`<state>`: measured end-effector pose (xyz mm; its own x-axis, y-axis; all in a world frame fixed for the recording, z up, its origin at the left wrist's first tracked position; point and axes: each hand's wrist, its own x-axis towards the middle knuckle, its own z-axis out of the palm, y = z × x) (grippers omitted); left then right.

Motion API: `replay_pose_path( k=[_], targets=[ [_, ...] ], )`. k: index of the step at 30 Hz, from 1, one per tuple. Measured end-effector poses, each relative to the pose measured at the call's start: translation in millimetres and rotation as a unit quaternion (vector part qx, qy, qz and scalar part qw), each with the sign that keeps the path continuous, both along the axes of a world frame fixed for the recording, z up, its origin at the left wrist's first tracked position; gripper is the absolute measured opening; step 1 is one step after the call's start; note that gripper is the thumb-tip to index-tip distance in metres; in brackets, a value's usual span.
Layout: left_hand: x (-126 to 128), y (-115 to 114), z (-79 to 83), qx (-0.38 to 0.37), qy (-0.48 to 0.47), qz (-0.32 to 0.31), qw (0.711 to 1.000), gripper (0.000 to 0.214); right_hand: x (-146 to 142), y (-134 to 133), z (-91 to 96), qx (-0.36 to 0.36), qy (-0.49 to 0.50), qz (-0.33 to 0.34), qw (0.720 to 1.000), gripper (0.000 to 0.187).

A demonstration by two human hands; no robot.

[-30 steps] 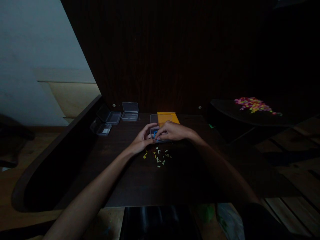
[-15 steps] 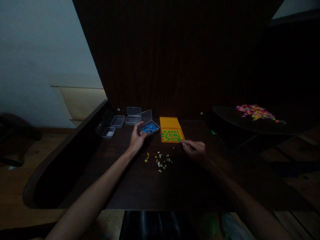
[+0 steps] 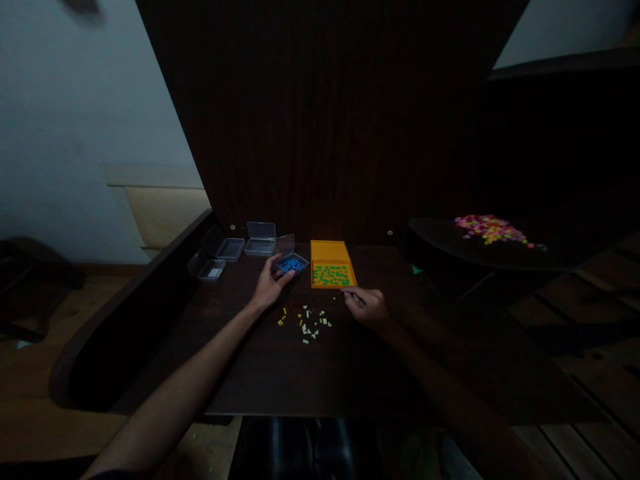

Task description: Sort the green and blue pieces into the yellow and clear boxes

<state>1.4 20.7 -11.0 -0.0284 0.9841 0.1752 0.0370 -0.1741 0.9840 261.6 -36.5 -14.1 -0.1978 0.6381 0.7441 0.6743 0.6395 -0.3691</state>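
Observation:
On a dark wooden table (image 3: 300, 373), my left hand (image 3: 267, 288) grips the near edge of a small clear plastic box with blue pieces (image 3: 291, 264), its lid up. My right hand (image 3: 367, 307) rests closed on the table just below the front right corner of an orange box with green pieces (image 3: 331, 272); I cannot make out whether its fingers hold anything. Several loose yellow and white pieces (image 3: 305, 321) lie between my hands.
Three more clear boxes (image 3: 235, 249) stand open at the table's back left, near its raised curved edge (image 3: 150, 293). A dark wall panel rises behind the table. To the right, a second dark surface carries a heap of pink and yellow pieces (image 3: 487, 228).
My hands parted from over the blue-piece box: the left carried it leftward and set it beside the orange box, the right drew back to the table. The orange box's green pieces came into view.

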Motion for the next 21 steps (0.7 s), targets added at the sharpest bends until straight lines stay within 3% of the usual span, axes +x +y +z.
replay_pose_path(
  k=[8,14,21],
  targets=[
    [-1,0,1.0,0.018,0.069,0.038,0.997,0.064,-3,1,-2.8,-0.007,0.012,-0.009,1.0,0.027],
    [4,-1,8.7,0.021,0.202,0.115,0.972,0.064,-4,1,-2.6,0.008,0.018,0.006,1.0,0.027],
    [12,17,10.8,0.024,0.279,0.159,0.947,0.058,-4,1,-1.4,-0.015,0.019,0.012,1.0,0.028]
  ],
)
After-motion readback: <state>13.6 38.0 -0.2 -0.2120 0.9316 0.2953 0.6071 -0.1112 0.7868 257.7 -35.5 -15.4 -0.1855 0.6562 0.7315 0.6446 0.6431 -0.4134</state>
